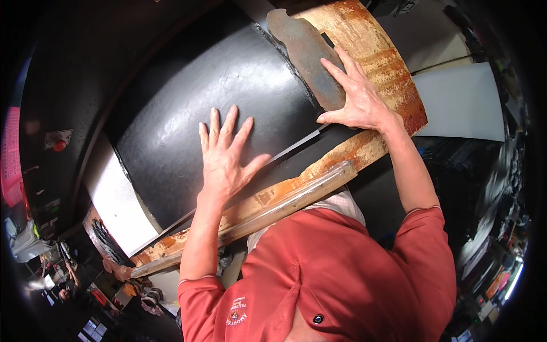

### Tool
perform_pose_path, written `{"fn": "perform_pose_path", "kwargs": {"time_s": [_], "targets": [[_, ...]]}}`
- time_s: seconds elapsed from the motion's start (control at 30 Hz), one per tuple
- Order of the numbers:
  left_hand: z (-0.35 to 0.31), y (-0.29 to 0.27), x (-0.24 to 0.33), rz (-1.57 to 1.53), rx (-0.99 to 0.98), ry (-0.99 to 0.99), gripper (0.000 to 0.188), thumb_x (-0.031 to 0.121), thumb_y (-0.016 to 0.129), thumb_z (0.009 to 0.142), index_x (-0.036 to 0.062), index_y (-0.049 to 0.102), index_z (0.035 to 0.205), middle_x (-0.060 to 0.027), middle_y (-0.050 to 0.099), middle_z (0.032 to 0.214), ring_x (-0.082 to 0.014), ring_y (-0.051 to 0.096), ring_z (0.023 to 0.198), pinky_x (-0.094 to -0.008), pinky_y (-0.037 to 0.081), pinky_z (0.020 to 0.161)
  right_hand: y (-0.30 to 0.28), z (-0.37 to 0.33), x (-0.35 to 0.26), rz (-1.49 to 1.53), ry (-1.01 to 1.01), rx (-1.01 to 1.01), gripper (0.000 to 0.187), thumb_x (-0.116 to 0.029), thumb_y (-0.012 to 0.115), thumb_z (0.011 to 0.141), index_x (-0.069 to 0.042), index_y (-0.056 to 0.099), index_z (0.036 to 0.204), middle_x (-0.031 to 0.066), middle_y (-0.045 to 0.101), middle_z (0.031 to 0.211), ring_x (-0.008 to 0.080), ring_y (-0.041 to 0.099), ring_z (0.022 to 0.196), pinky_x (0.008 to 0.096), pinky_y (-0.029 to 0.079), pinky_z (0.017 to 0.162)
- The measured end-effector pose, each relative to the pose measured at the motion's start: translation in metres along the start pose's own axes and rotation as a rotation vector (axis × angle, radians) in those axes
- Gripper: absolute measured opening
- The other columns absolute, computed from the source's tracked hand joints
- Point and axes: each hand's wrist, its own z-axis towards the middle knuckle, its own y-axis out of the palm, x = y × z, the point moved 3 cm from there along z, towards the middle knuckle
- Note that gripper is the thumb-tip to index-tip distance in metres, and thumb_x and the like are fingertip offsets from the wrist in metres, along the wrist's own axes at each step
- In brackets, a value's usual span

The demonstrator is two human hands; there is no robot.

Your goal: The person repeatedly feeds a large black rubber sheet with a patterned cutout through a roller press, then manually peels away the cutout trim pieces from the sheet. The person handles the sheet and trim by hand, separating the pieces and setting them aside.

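Note:
A smooth black sheet point(165, 137), like leather or rubber, covers much of the work surface. My left hand point(221, 168) lies flat on it, fingers spread, with nothing in its grasp. Along the sheet's right edge sits a worn grey flat plate point(302, 51) with a wavy outline. My right hand point(363, 102) spreads its fingers over the near right end of that plate. Its index finger reaches onto the plate, and the thumb touches down by the sheet's corner. A narrow pale strip point(296, 145) shows along the sheet's near edge, between my two hands.
Beneath is a worn, scarred wooden board point(379, 43) with a raised wooden edge point(285, 205) before my body. A dark machine panel with a red button point(59, 145) stands left. White sheets point(464, 102) extend at right; a white piece point(122, 205) lies at left.

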Motion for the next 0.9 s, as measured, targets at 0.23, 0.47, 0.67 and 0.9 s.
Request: {"fn": "perform_pose_path", "kwargs": {"time_s": [0.23,0.47,0.67,0.9], "targets": [[-0.023,-0.007,-0.021,0.029,-0.019,0.033,0.092,0.060,0.087,0.078,0.0129,0.059,0.151,-0.0175,0.038,0.170,-0.0421,0.027,0.160,-0.0677,0.012,0.128,0.001,0.002,0.011,0.053,-0.025,-0.033,0.114,-0.036,0.093,0.066,-0.013,0.040,0.164,0.0251,0.017,0.174,0.0457,0.024,0.159,0.0534,0.032,0.128],[-0.030,-0.007,-0.028,0.026,0.042,0.038,0.090,0.054,0.089,0.077,0.0119,0.059,0.150,-0.0168,0.042,0.167,-0.0413,0.031,0.159,-0.0671,0.013,0.128,0.003,0.006,0.017,0.154,-0.052,0.030,0.117,-0.026,0.088,0.061,-0.020,0.037,0.167,0.0219,0.022,0.175,0.0435,0.023,0.161,0.0546,0.027,0.131],[-0.056,-0.010,-0.054,-0.007,0.124,0.003,0.083,0.043,0.091,0.079,0.0117,0.059,0.150,-0.0158,0.045,0.165,-0.0402,0.034,0.158,-0.0672,0.014,0.128,-0.049,-0.006,0.061,0.122,-0.135,-0.116,0.113,-0.015,0.079,0.059,-0.021,0.040,0.165,0.0209,0.026,0.174,0.0425,0.028,0.159,0.0516,0.028,0.131],[-0.141,-0.043,-0.172,0.329,0.390,-0.954,0.057,0.040,0.065,0.106,-0.0031,0.061,0.144,-0.0310,0.049,0.156,-0.0449,0.047,0.146,-0.0508,0.038,0.124,-0.019,-0.042,0.003,0.241,-0.197,0.334,0.055,-0.009,0.077,0.086,0.006,0.063,0.136,0.0228,0.063,0.138,0.0402,0.061,0.129,0.0472,0.050,0.111]]}}
